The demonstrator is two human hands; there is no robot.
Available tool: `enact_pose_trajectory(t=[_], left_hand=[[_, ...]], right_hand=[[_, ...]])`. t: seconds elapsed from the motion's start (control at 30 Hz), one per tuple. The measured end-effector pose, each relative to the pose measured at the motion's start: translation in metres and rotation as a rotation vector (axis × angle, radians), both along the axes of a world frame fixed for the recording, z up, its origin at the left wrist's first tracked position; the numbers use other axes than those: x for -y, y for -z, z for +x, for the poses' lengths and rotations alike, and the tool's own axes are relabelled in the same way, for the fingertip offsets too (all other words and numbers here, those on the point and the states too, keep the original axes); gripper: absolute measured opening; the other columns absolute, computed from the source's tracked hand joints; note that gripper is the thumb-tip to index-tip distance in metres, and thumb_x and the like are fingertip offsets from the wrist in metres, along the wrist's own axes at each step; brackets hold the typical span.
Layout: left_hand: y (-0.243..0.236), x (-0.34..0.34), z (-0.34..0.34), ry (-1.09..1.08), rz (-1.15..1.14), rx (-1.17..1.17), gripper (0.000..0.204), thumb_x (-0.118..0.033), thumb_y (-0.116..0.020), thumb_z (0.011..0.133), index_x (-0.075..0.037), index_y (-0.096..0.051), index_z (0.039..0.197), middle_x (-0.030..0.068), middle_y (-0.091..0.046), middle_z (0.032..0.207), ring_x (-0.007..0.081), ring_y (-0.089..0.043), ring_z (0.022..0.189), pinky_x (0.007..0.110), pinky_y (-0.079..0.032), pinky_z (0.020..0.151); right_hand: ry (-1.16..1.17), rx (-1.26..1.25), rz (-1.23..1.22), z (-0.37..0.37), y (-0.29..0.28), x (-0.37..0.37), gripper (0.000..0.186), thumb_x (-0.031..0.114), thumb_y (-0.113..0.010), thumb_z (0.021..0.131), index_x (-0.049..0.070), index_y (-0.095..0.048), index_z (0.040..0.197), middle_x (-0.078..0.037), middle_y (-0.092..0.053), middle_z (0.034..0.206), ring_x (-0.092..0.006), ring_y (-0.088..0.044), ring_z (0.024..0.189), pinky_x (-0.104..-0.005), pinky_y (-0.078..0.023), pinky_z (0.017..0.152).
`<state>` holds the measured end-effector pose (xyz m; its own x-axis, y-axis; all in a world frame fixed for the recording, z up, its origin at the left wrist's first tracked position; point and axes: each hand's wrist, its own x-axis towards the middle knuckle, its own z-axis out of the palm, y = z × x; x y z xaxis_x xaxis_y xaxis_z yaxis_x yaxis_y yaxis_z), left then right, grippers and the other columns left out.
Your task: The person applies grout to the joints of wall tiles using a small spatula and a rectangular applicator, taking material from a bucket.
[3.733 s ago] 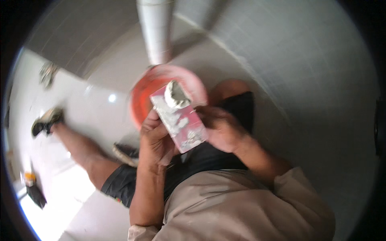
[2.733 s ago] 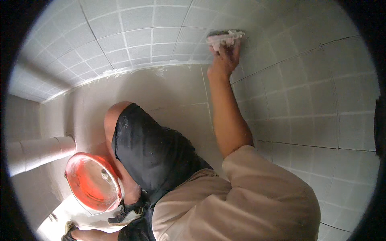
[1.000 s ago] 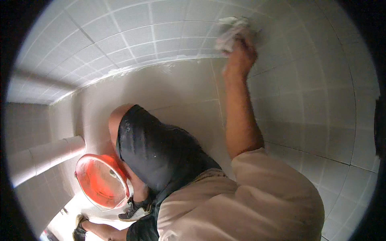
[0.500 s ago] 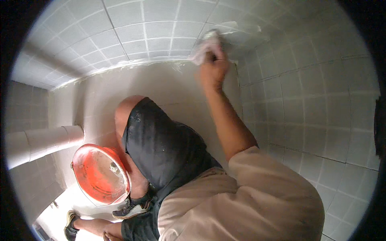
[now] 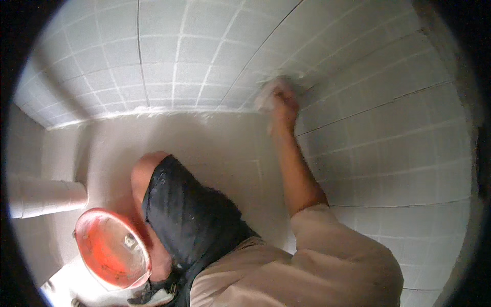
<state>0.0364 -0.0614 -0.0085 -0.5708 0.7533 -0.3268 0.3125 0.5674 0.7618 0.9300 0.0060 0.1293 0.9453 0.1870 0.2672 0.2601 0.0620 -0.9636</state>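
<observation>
My right hand (image 5: 286, 106) is closed on a pale, pinkish cloth (image 5: 265, 98). It presses the cloth against the tiled wall (image 5: 158, 56) near the corner, just above the floor line. Motion blurs the cloth and fingers a little. Whitish smears of paste show on the tiles around it, and a rough white bead (image 5: 153, 110) runs along the foot of the wall. My left hand is out of view.
An orange-red bucket (image 5: 95, 246) with residue and a small pale lump inside stands by my bent leg. A white pipe (image 5: 48, 195) comes in at left. Another tiled wall (image 5: 378, 169) rises close on the right. The floor (image 5: 204, 135) is greyish and smooth.
My right hand and the cloth have moved along the wall toward the right-hand corner. The view has turned and tilted, so the bucket and my leg sit lower and further left.
</observation>
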Motion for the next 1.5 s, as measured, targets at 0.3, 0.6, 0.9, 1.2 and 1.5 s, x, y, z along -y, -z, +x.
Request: enact_pose_trajectory(t=[0.3, 0.6, 0.9, 1.2, 1.5], left_hand=[[-0.023, -0.075, 0.344, 0.475, 0.043, 0.332, 0.043, -0.031, -0.067, 0.088, 0.001, -0.063, 0.117, 0.0182, -0.064, 0.103, 0.0301, -0.061, 0.084, 0.038, -0.053, 0.063], [-0.057, -0.089, 0.423, 0.663, 0.059, 0.516, 0.043, -0.031, -0.067, 0.089, 0.001, -0.063, 0.117, 0.0179, -0.063, 0.104, 0.0299, -0.061, 0.086, 0.038, -0.052, 0.065], [-0.021, -0.1, 0.333, 0.452, 0.099, 0.323, 0.043, -0.031, -0.066, 0.089, 0.001, -0.063, 0.118, 0.0176, -0.063, 0.106, 0.0297, -0.061, 0.087, 0.038, -0.052, 0.067], [0.001, -0.113, 0.247, 0.25, 0.169, 0.16, 0.042, -0.031, -0.066, 0.09, 0.0, -0.062, 0.119, 0.0173, -0.063, 0.107, 0.0295, -0.061, 0.089, 0.038, -0.051, 0.069], [0.01, -0.122, 0.186, 0.122, 0.252, 0.057, 0.042, -0.03, -0.065, 0.09, 0.0, -0.062, 0.119, 0.017, -0.063, 0.109, 0.0293, -0.061, 0.091, 0.038, -0.051, 0.071]], right_hand=[[-0.03, 0.717, 0.064, 0.007, -0.226, 0.009, 0.036, 0.011, -0.059, 0.089, 0.0, -0.062, 0.123, -0.01, -0.067, 0.104, -0.0223, -0.064, 0.093, -0.04, -0.053, 0.076], [0.294, 1.576, -0.541, 0.023, -0.323, -0.047, 0.04, 0.009, -0.06, 0.084, 0.009, -0.064, 0.124, -0.02, -0.066, 0.107, -0.0373, -0.063, 0.1, -0.0443, -0.051, 0.087], [0.542, 1.3, -0.726, 0.033, -0.295, -0.041, 0.039, 0.014, -0.063, 0.082, 0.006, -0.065, 0.119, -0.022, -0.069, 0.098, -0.0372, -0.067, 0.09, -0.0454, -0.054, 0.078], [0.439, 1.601, -0.789, 0.008, -0.346, -0.069, 0.036, 0.009, -0.058, 0.081, 0.007, -0.066, 0.116, -0.019, -0.069, 0.094, -0.0392, -0.066, 0.087, -0.0447, -0.053, 0.078], [0.258, 1.261, -0.79, -0.016, -0.253, -0.059, 0.044, 0.006, -0.057, 0.084, 0.009, -0.061, 0.128, -0.022, -0.067, 0.109, -0.0409, -0.063, 0.103, -0.0461, -0.05, 0.091]])
